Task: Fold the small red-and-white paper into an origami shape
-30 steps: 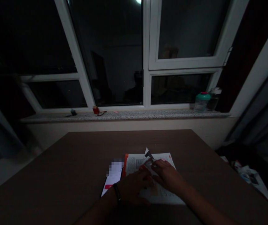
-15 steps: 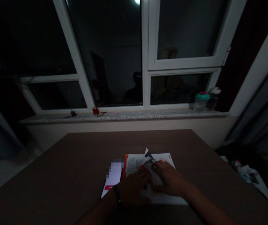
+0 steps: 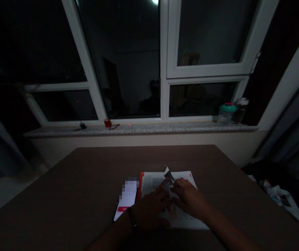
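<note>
A printed booklet [image 3: 149, 180] with an orange left edge lies on the brown table [image 3: 92, 174]. On it is a piece of folded paper [image 3: 168, 174], its pointed white and dark tip sticking up past the booklet's top edge. My left hand [image 3: 152, 207], with a dark band at the wrist, rests on the lower left of the paper, its fingers bent against it. My right hand [image 3: 187, 195] is closed on the paper's right side, fingertips and thumb pressed together. A lit phone [image 3: 127, 200] lies left of the booklet.
Behind the table runs a stone windowsill [image 3: 146, 129] with a red jar [image 3: 107, 122], a small dark object [image 3: 82, 125] and a green-lidded bottle [image 3: 226, 113] beside another clear bottle [image 3: 240, 109]. Papers [image 3: 282, 198] lie beyond the table's right side.
The tip of the folded paper has shifted slightly right. My right hand's fingers have drawn in a little, and the whole view has moved slightly.
</note>
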A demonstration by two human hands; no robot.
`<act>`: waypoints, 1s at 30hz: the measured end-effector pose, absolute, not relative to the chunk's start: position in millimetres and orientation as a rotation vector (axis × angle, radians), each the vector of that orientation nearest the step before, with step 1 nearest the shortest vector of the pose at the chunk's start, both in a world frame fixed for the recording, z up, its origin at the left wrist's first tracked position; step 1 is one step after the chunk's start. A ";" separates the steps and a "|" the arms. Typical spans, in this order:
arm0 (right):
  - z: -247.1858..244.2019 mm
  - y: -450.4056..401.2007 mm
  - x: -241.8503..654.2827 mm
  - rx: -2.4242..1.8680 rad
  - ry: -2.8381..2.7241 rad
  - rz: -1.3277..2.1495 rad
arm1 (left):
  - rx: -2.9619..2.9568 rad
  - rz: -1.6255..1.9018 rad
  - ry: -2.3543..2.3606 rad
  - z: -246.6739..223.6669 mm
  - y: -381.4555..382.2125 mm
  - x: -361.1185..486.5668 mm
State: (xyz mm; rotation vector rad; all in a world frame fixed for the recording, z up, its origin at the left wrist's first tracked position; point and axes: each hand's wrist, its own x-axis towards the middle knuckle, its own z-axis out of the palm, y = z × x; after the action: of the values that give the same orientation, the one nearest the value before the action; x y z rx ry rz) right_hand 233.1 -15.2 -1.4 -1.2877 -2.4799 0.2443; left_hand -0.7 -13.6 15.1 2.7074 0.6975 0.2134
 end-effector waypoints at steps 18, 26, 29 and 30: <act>-12.3 -0.4 236.9 -1.429 -2.347 0.170 | 2.681 0.180 0.683 21.5 -15.7 -2.4; -17.5 8.9 236.7 -1.430 -2.310 0.164 | 2.695 0.202 0.671 12.3 -14.5 -4.4; -19.5 8.9 236.6 -1.419 -2.319 0.157 | 2.690 0.229 0.659 9.8 -13.2 -4.8; -20.1 8.8 236.5 -1.421 -2.326 0.148 | 2.688 0.237 0.646 9.5 -12.7 -4.8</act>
State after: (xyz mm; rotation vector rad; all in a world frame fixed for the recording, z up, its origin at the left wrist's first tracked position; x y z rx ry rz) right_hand 236.5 8.8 -20.1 -1.4211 -2.3258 0.1479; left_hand -4.8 -12.7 9.5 2.6882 0.6455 0.2369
